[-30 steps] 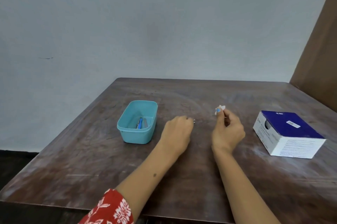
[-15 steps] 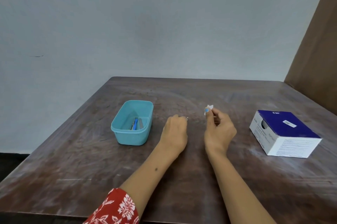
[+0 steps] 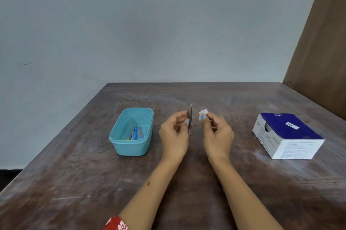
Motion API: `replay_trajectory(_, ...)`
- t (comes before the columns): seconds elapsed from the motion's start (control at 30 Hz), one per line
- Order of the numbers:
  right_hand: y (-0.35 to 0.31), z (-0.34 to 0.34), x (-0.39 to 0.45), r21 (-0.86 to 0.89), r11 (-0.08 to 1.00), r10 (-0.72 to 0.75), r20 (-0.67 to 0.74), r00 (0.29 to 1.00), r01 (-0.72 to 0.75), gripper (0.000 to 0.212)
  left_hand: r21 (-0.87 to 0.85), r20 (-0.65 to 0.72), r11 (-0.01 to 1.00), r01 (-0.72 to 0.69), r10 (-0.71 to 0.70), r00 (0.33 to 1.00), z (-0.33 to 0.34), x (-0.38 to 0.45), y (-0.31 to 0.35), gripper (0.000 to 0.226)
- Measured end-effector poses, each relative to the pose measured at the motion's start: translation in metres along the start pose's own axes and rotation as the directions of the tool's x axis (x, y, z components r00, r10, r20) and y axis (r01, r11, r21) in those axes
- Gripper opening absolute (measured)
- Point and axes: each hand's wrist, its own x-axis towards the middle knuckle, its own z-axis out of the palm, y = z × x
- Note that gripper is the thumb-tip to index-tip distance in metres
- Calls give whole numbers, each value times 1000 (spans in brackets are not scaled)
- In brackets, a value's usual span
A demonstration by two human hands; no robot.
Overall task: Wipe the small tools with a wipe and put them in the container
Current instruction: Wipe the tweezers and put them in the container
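My left hand (image 3: 174,134) pinches a thin dark metal tool (image 3: 189,117), tweezers by the look of it, and holds it upright above the table's middle. A short gap to the right, my right hand (image 3: 218,135) pinches a small crumpled white wipe (image 3: 203,113) between thumb and fingertips, level with the tool's upper half. The wipe and the tool are apart. To the left stands a teal plastic container (image 3: 119,140), open on top, with several small tools (image 3: 136,133) lying inside, one of them blue.
A blue and white box of swabs (image 3: 288,136) sits on the right of the brown wooden table (image 3: 74,173). A brown panel (image 3: 322,42) rises at the far right edge. A pale wall stands behind the table.
My left hand has lifted the metal tool off the table and turned it upright. My right hand still holds the wipe and sits close beside the tool.
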Motion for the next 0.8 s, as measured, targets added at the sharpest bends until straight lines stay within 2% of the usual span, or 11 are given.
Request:
replay_trajectory(0.1, 0, 1, -3, 29, 1000, 7, 112, 994, -10, 15, -104, 22, 988, 112, -110, 994, -1, 0, 0, 30)
replay_trajectory(0.2, 2, 5, -6, 48, 998, 18, 187, 982, -27, 18, -95, 30, 988, 118, -115, 993, -2, 1, -5, 28)
replay_trajectory(0.3, 4, 5, -5, 38, 999, 11, 192, 981, -18, 18, -67, 63, 990, 125, -121, 991, -1, 3, -11, 35)
replay_trajectory(0.47, 3, 2, -4, 19, 1000, 3, 159, 987, -6, 19, -27, 205, 990, 140, -131, 970, 1, 2, -11, 48)
replay_trajectory(0.57, 3, 3, -4, 96, 992, 61, 173, 983, -78, 21, -63, 168, 987, 148, -136, 976, 0, 4, -14, 45)
replay_trajectory(0.67, 0, 4, -4, 168, 978, 95, 185, 978, -126, 40, -12, 125, 990, 140, -137, 983, 0, 6, -17, 39)
replay_trajectory(0.8, -4, 3, -5, 200, 966, 124, 191, 974, -163, 39, 27, 119, 994, 103, -105, 987, 1, 6, -20, 38)
